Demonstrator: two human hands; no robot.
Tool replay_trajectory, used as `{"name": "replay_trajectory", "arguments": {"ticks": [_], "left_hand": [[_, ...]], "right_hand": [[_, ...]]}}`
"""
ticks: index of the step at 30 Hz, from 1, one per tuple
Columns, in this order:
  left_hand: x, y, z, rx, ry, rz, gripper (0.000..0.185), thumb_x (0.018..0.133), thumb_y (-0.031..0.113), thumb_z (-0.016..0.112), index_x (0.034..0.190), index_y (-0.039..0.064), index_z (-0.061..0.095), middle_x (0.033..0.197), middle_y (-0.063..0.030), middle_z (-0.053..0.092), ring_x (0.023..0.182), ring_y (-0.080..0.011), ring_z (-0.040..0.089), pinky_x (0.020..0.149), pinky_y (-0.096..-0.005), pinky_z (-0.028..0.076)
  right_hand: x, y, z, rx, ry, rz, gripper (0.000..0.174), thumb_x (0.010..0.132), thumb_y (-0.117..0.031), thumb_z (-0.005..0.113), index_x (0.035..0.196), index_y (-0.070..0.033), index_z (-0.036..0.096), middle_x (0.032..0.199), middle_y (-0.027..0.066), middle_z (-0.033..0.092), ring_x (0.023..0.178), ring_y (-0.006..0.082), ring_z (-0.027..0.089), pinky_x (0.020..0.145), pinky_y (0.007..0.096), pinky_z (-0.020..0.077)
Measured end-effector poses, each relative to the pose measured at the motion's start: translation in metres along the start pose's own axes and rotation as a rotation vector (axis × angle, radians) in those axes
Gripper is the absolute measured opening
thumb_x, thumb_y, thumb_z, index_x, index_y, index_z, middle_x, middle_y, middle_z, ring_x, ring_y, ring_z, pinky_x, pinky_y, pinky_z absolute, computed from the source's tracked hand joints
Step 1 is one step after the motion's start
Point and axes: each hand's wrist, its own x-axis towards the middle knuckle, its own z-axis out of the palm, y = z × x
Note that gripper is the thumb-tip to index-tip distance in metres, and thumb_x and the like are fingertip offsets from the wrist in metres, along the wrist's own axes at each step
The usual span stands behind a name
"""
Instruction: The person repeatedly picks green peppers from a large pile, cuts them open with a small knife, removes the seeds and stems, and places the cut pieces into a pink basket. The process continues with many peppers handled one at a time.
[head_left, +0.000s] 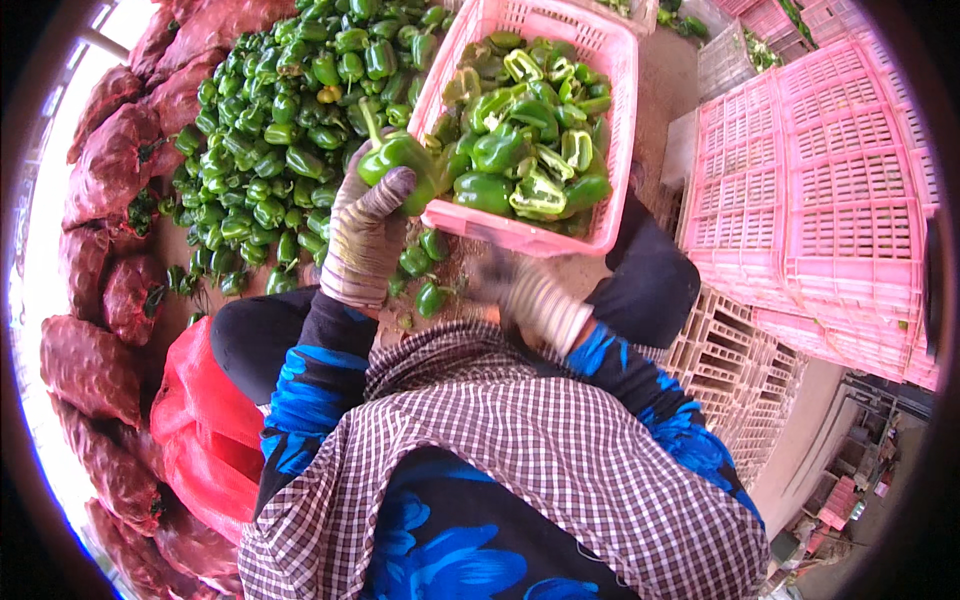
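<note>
In my gloved left hand (371, 232) is a green bell pepper (401, 165) with a long stem, held up at the near left corner of a pink plastic crate (517, 232). Halved and whole green peppers (502, 150) fill much of the crate. My gloved right hand (525, 289) is blurred, low in front of the crate's near side; whether it holds anything cannot be made out. A few loose peppers (430, 298) lie on the floor between my hands. A large heap of whole green peppers (262, 172) spreads to the left of the crate.
Full red mesh sacks (90, 367) line the far left. A bright red mesh bag (199, 420) lies beside my left knee. Stacked pink crates (810, 202) stand at the right, with a pale slatted crate (724, 352) near my right knee. My bent knees flank the working area.
</note>
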Motion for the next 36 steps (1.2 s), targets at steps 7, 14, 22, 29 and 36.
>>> {"name": "replay_trajectory", "arguments": {"ticks": [7, 14, 22, 29, 36], "left_hand": [[-0.023, -0.027, 0.024, -0.072, -0.154, -0.268, 0.082, 0.077, 0.02, 0.08, 0.145, 0.008, 0.036, 0.127, -0.0112, 0.055, 0.114, -0.0244, 0.056, 0.1, -0.0378, 0.045], [-0.036, -0.025, 0.045, 0.229, -0.043, -0.183, 0.059, 0.079, 0.008, 0.079, 0.128, 0.006, 0.047, 0.113, -0.0071, 0.059, 0.1, -0.0165, 0.06, 0.089, -0.0313, 0.053], [-0.001, -0.051, 0.021, 0.18, 0.176, -0.265, 0.044, 0.09, 0.028, 0.071, 0.121, 0.005, 0.051, 0.103, -0.006, 0.062, 0.091, -0.0154, 0.061, 0.077, -0.0277, 0.053], [0.06, -0.09, -0.002, 0.037, 0.516, -0.174, 0.045, 0.092, 0.054, 0.06, 0.092, 0.008, 0.059, 0.07, -0.0011, 0.061, 0.058, -0.0148, 0.057, 0.051, -0.0306, 0.047], [0.056, -0.064, -0.025, -0.272, 0.047, -0.358, 0.075, 0.088, 0.067, 0.053, 0.127, 0.003, 0.052, 0.108, -0.0134, 0.067, 0.083, -0.0212, 0.065, 0.07, -0.0323, 0.053]], "right_hand": [[-0.001, -0.045, -0.038, 0.263, 0.123, -0.047, 0.06, 0.07, -0.017, 0.087, 0.121, -0.001, 0.061, 0.093, 0.0093, 0.069, 0.078, 0.0134, 0.063, 0.066, 0.0264, 0.0521], [-0.006, -0.033, -0.025, 0.37, 0.161, -0.446, 0.082, 0.061, -0.019, 0.091, 0.133, -0.002, 0.055, 0.107, 0.0061, 0.067, 0.097, 0.013, 0.062, 0.083, 0.0286, 0.053], [0.017, -0.022, -0.018, 0.328, 0.296, -0.199, 0.038, 0.079, -0.007, 0.074, 0.115, -0.004, 0.062, 0.1, 0.0058, 0.065, 0.089, 0.0144, 0.062, 0.081, 0.0288, 0.0549], [0.016, -0.031, -0.043, 0.375, 0.392, -0.378, 0.064, 0.067, -0.019, 0.088, 0.124, -0.004, 0.061, 0.128, 0.0157, 0.06, 0.11, 0.0235, 0.063, 0.099, 0.0328, 0.0494], [0.058, -0.065, -0.107, -0.511, 0.373, -0.051, 0.091, 0.072, -0.026, 0.082, 0.15, -0.021, 0.035, 0.14, 0.0163, 0.052, 0.128, 0.0265, 0.053, 0.107, 0.03, 0.0422]]}}
